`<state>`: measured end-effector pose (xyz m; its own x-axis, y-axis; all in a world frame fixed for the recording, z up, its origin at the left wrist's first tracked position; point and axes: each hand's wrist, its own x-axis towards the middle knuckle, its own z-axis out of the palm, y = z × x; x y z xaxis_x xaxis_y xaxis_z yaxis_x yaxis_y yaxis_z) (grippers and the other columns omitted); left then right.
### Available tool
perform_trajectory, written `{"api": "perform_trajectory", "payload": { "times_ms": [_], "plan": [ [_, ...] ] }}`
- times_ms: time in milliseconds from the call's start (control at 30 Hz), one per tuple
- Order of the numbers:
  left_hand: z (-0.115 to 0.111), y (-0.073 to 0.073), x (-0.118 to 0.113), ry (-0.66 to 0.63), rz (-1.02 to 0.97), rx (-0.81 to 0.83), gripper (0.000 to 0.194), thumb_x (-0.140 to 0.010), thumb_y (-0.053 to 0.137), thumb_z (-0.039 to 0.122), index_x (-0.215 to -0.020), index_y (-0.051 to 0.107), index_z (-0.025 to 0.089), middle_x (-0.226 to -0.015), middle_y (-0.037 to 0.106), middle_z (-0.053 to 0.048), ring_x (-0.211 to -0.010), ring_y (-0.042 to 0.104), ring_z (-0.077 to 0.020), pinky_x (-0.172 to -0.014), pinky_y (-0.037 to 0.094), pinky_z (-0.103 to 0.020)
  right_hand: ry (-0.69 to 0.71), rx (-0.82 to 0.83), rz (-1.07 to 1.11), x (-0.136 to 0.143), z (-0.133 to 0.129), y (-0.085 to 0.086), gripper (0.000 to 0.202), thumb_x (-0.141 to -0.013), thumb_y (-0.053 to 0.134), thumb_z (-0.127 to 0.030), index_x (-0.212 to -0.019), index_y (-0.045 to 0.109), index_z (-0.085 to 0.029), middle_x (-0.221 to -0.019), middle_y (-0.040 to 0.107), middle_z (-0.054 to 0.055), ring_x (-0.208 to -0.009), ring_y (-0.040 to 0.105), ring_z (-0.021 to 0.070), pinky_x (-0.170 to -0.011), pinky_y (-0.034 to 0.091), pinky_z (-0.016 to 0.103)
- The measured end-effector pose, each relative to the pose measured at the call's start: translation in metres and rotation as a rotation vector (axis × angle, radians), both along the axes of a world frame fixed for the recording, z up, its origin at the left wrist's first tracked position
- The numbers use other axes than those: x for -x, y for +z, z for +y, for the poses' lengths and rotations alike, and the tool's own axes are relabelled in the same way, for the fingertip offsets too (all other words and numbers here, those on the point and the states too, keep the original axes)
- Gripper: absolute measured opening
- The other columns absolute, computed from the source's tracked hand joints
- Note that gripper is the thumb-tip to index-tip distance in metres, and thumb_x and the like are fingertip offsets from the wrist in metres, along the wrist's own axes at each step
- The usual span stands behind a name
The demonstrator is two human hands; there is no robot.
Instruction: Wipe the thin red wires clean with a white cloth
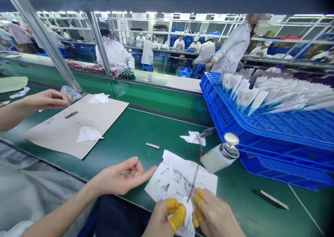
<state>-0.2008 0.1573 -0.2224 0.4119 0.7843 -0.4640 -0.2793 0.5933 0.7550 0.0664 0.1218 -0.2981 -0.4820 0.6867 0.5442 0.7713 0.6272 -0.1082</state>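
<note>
My left hand (167,219) and my right hand (215,218) are at the bottom edge, both with yellow finger cots. Together they pinch the lower end of a thin dark red strip (196,174) that slants up and away from me. My left fingers press a small white wipe (187,209) around the strip's end. Under the strip, a larger white wipe (177,178) with dark smudges lies flat on the green table (135,132). A white dispenser bottle (220,155) with a metal cap stands tilted just right of the strip.
A co-worker's hand (121,178) hovers left of my wipe; their other hand (49,99) rests by a cardboard sheet (104,115). Stacked blue crates (261,129) with white tubes (263,91) stand at right. Small metal strips (152,145) and a dark strip (271,198) lie loose.
</note>
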Motion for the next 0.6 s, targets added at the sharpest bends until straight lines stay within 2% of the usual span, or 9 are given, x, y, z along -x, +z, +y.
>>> {"api": "perform_trajectory", "payload": {
  "times_ms": [33, 133, 200, 267, 333, 433, 500, 533, 600],
  "plan": [
    [-0.011, -0.007, -0.021, 0.057, -0.022, -0.068, 0.029, -0.068, 0.069, 0.045, -0.068, 0.069, 0.016, -0.062, 0.061, 0.002, -0.077, 0.063, -0.0142, -0.067, 0.049, -0.019, 0.007, -0.003, 0.035, 0.001, 0.002, -0.001, 0.034, -0.072, 0.036, -0.001, -0.046, 0.048, -0.019, -0.047, 0.049, 0.004, -0.044, 0.043, 0.0136, -0.039, 0.028, 0.025],
    [-0.043, -0.037, -0.08, -0.011, -0.031, -0.065, 0.042, -0.057, 0.075, 0.052, -0.07, 0.068, 0.013, -0.055, 0.061, -0.001, -0.064, 0.061, -0.0159, -0.062, 0.048, -0.024, 0.043, -0.053, 0.092, 0.003, 0.01, -0.005, 0.034, -0.07, 0.037, -0.001, -0.042, 0.044, -0.019, -0.044, 0.044, 0.003, -0.044, 0.039, 0.0128, -0.041, 0.025, 0.025],
    [-0.055, -0.057, -0.102, -0.022, -0.034, -0.077, 0.051, -0.057, 0.07, 0.06, -0.075, 0.067, 0.012, -0.057, 0.062, -0.002, -0.059, 0.058, -0.0129, -0.061, 0.047, -0.023, 0.053, -0.092, 0.096, 0.003, 0.014, -0.008, 0.035, -0.072, 0.038, -0.002, -0.041, 0.043, -0.019, -0.043, 0.043, 0.003, -0.044, 0.039, 0.0127, -0.042, 0.025, 0.025],
    [-0.058, -0.07, -0.108, -0.025, -0.035, -0.092, 0.056, -0.06, 0.066, 0.064, -0.081, 0.066, 0.011, -0.058, 0.063, -0.003, -0.057, 0.057, -0.0122, -0.06, 0.045, -0.023, 0.035, -0.119, 0.101, 0.0, 0.016, -0.009, 0.038, -0.075, 0.039, -0.006, -0.039, 0.04, -0.019, -0.041, 0.041, 0.002, -0.043, 0.037, 0.0127, -0.042, 0.024, 0.026],
    [-0.056, -0.075, -0.105, -0.026, -0.031, -0.092, 0.056, -0.062, 0.065, 0.063, -0.081, 0.066, 0.011, -0.058, 0.062, -0.003, -0.056, 0.055, -0.0116, -0.058, 0.044, -0.022, -0.001, -0.091, 0.082, -0.008, 0.015, -0.007, 0.038, -0.079, 0.038, -0.012, -0.042, 0.044, -0.02, -0.042, 0.043, 0.002, -0.042, 0.039, 0.0129, -0.042, 0.026, 0.026],
    [-0.05, -0.073, -0.098, -0.034, -0.043, -0.086, 0.053, -0.063, 0.066, 0.061, -0.076, 0.066, 0.01, -0.061, 0.063, -0.005, -0.054, 0.053, -0.0098, -0.056, 0.042, -0.02, -0.133, 0.014, 0.042, -0.028, 0.009, -0.003, 0.029, -0.088, 0.04, -0.027, -0.071, 0.061, -0.016, -0.065, 0.062, 0.006, -0.059, 0.057, 0.0167, -0.051, 0.043, 0.026],
    [-0.049, -0.071, -0.097, -0.03, -0.073, -0.082, 0.053, -0.063, 0.067, 0.061, -0.075, 0.067, 0.01, -0.063, 0.064, -0.006, -0.053, 0.053, -0.0098, -0.055, 0.043, -0.02, -0.257, 0.036, -0.004, -0.042, 0.007, -0.002, 0.032, -0.09, 0.042, -0.039, -0.096, 0.061, -0.014, -0.087, 0.068, 0.009, -0.078, 0.064, 0.021, -0.064, 0.051, 0.029],
    [-0.049, -0.07, -0.097, -0.022, -0.088, -0.078, 0.052, -0.064, 0.067, 0.06, -0.076, 0.067, 0.01, -0.062, 0.063, -0.006, -0.052, 0.053, -0.0098, -0.055, 0.043, -0.02, -0.28, 0.035, -0.044, -0.047, 0.006, -0.004, 0.036, -0.09, 0.043, -0.043, -0.103, 0.06, -0.015, -0.093, 0.068, 0.01, -0.084, 0.064, 0.0224, -0.066, 0.053, 0.031],
    [-0.049, -0.069, -0.099, 0.003, -0.11, -0.074, 0.05, -0.066, 0.066, 0.059, -0.077, 0.068, 0.01, -0.06, 0.063, -0.005, -0.051, 0.052, -0.0097, -0.055, 0.043, -0.02, -0.24, 0.043, -0.112, -0.054, 0.008, -0.009, 0.035, -0.09, 0.044, -0.043, -0.104, 0.061, -0.016, -0.094, 0.068, 0.009, -0.086, 0.065, 0.0227, -0.068, 0.056, 0.032]
  ]
}}
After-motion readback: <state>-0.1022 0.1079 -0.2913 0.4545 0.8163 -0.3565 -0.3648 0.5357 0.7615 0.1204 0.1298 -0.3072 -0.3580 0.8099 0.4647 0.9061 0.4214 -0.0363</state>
